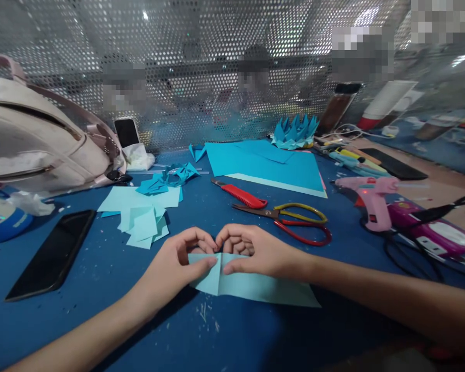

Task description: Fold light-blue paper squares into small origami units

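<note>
A strip of light blue paper with a crease across it near its left end is held up over the blue table. My left hand pinches the top edge by the crease, thumb in front and fingers behind. Just right of the crease, my right hand grips the same edge in a like way. Both hands nearly touch at the fingertips. Beyond them lie scissors with yellow and red handles, and a red utility knife. Small light blue paper pieces are piled to the left.
Blue paper sheets lie at the back, near a folded blue paper piece. A pink glue gun and purple power strip with cords stand right. Leftward are a phone and a backpack. A perforated metal screen rises behind.
</note>
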Available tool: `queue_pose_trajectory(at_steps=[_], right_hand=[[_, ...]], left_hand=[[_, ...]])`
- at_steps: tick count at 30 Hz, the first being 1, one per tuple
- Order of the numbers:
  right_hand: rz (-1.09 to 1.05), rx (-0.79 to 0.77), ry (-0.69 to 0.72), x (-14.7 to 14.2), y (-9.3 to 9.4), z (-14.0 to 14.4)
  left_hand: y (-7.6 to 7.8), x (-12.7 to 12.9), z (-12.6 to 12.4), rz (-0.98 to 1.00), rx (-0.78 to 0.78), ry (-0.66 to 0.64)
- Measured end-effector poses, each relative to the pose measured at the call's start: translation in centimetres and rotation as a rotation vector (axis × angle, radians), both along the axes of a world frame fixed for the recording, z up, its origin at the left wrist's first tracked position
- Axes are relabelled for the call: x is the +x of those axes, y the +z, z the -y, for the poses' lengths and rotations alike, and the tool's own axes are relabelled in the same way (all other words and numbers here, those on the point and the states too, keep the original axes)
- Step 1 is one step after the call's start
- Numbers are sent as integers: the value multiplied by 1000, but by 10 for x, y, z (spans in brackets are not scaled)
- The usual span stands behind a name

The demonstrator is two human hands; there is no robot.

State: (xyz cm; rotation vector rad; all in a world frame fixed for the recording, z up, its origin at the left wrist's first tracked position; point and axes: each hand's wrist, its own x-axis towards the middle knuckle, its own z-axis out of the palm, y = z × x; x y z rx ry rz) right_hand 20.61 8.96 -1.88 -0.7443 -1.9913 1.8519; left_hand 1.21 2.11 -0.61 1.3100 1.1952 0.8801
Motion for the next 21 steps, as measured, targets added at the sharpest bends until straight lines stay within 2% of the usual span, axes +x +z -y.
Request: queue_pose_trajectory(at_steps=[8,21], right_hand=[[75,219,21,2,9,1],[78,302,62,4,13,7]], left_hand=[[-1,1,4,-82,25,-2],[-2,5,6,-20,-15,37]])
